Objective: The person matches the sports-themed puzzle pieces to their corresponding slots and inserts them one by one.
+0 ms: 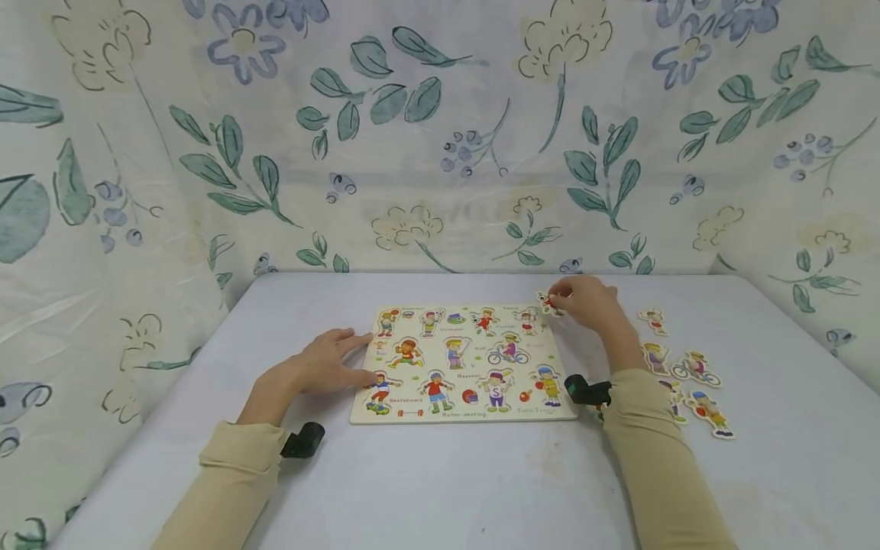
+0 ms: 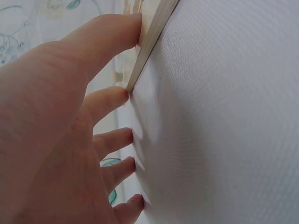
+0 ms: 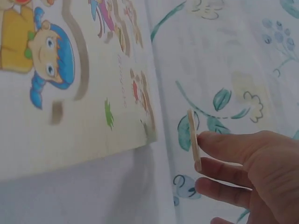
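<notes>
A wooden puzzle board [image 1: 474,363] printed with children playing sports lies flat on the table. My left hand [image 1: 312,367] is at its left side, fingers spread and fairly straight. The thumb touches the board's edge [image 2: 156,39], and the other fingertips rest on the tabletop. Beyond the board's far right corner, my right hand [image 1: 584,302] pinches a small wooden puzzle piece [image 1: 546,303] with a red figure on it. From the right wrist view the piece [image 3: 194,140] shows edge-on between thumb and fingers, raised off the table, its picture hidden.
Right of the board lie several loose puzzle pieces: a red-and-white figure [image 1: 654,321], a cyclist [image 1: 697,369], a blue-haired figure [image 1: 712,415] and others, some partly behind the right forearm. A floral cloth [image 1: 474,137] hangs behind the white table [image 1: 440,489].
</notes>
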{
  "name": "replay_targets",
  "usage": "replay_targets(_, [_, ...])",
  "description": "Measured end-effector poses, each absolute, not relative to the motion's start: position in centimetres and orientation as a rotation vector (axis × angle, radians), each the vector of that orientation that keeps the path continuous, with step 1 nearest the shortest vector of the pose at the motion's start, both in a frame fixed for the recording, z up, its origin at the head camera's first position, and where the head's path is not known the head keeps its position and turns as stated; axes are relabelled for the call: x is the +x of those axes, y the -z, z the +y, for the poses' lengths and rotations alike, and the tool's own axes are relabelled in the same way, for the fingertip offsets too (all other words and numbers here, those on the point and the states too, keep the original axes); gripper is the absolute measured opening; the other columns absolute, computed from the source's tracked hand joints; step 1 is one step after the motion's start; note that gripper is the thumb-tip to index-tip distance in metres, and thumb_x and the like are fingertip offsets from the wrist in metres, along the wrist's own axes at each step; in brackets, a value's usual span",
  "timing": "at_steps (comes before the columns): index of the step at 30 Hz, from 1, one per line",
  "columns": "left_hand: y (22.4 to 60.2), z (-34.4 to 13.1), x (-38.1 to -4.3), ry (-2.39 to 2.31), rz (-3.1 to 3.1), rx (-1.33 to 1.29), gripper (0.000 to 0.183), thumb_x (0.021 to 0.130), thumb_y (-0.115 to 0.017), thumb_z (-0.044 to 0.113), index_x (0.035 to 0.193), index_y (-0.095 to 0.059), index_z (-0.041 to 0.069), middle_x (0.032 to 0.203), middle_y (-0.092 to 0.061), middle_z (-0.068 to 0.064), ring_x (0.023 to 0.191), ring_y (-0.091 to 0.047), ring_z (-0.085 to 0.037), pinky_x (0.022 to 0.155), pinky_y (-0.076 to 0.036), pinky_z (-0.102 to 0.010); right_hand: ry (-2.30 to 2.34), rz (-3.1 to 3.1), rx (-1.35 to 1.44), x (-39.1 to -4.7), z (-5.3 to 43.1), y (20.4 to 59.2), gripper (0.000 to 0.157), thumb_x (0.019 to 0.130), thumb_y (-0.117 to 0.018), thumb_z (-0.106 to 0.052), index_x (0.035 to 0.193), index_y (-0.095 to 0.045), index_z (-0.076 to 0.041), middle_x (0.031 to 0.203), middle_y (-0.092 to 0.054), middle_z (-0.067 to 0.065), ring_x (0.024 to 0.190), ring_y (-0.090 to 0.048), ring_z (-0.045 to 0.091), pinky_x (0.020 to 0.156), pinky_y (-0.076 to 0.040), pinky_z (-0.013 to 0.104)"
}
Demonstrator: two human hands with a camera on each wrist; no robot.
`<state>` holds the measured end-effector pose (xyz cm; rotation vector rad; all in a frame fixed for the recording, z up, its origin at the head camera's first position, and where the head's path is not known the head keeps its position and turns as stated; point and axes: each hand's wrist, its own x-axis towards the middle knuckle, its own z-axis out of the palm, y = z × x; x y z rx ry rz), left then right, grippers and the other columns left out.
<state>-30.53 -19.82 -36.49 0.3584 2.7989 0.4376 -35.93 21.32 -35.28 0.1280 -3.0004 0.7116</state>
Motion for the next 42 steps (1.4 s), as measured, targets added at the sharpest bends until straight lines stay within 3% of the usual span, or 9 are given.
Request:
replay_targets(17, [36.8, -20.7, -30.6, -0.455, 2.794, 0.350, 0.087, 0.086, -0.069, 0.053, 0.153, -0.036, 0.009, 0.158, -0.024, -0.028, 0.145, -0.018, -0.048, 0.112, -0.025, -0.068, -0.661, -3.040, 0.271, -36.4, 17.0, 36.0, 0.028, 0.100, -0.057, -0.026, 0.119, -0.069, -0.008, 0.110, -0.067, 0.012, 0.102, -0.058, 0.032, 0.106, -0.024, 0.071])
replay_targets(32, [36.9, -19.9, -30.7, -0.431, 2.800, 0.326, 0.084, 0.087, -0.069, 0.049, 0.154, -0.036, 0.011, 0.159, -0.024, -0.026, 0.146, -0.019, -0.046, 0.114, -0.024, -0.065, -0.528, -2.997, 0.355, -36.2, 14.6, 35.4, 0.025, 0.100, -0.058, -0.025, 0.116, -0.071, -0.012, 0.107, -0.070, 0.010, 0.103, -0.063, 0.031, 0.108, -0.022, 0.074])
replay_targets(37, [36.9, -19.9, -30.7, -0.433, 2.805, 0.332, 0.083, 0.087, -0.069, 0.049, 0.154, -0.036, 0.011, 0.159, -0.024, -0.025, 0.146, -0.020, -0.046, 0.114, -0.024, -0.065, -0.455, -3.030, 0.378, -36.3, 13.7, 35.3, 0.024, 0.100, -0.059, -0.025, 0.116, -0.071, -0.013, 0.107, -0.071, 0.008, 0.085, -0.066, 0.024, 0.107, -0.024, 0.074])
replay_targets(40, [36.9, -20.0, -30.7, -0.433, 2.810, 0.330, 0.083, 0.087, -0.069, 0.049, 0.154, -0.036, 0.011, 0.159, -0.024, -0.025, 0.146, -0.020, -0.046, 0.115, -0.025, -0.065, -0.431, -3.050, 0.395, -36.5, 13.3, 35.3, 0.024, 0.100, -0.059, -0.025, 0.116, -0.071, -0.014, 0.107, -0.070, 0.007, 0.087, -0.066, 0.024, 0.107, -0.026, 0.072])
replay_targets(42, [36.8, -20.0, -30.6, -0.430, 2.812, 0.323, 0.083, 0.087, -0.069, 0.049, 0.154, -0.036, 0.012, 0.159, -0.024, -0.024, 0.146, -0.019, -0.046, 0.115, -0.024, -0.065, -0.412, -3.048, 0.406, -36.5, 13.0, 35.3, 0.023, 0.099, -0.059, -0.025, 0.115, -0.072, -0.014, 0.107, -0.070, 0.007, 0.100, -0.063, 0.027, 0.106, -0.028, 0.071])
